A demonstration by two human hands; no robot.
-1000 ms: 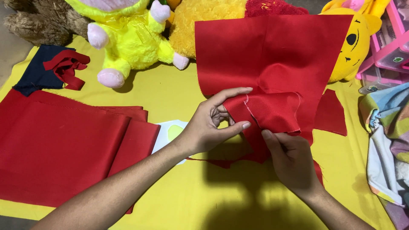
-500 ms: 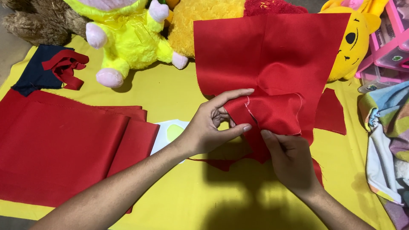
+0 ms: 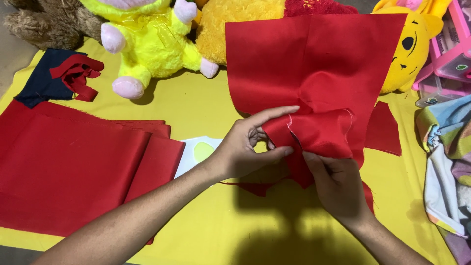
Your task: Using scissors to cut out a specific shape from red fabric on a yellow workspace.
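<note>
The left hand (image 3: pixel 248 147) pinches the folded edge of the red cloth (image 3: pixel 314 73) above the yellow sheet (image 3: pixel 206 98). The right hand (image 3: pixel 338 184) grips the cloth from below, probably pinching; its fingertips are hidden.

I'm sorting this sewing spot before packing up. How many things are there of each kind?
Soft toys: 4, brown, neon yellow, orange-yellow, yellow bear
Red cloth pieces: 4, held piece, folded stack, scrap, strip bundle
Navy cloth: 1
Pink boxes: 1
Patterned cloth: 1
Total: 11
</note>
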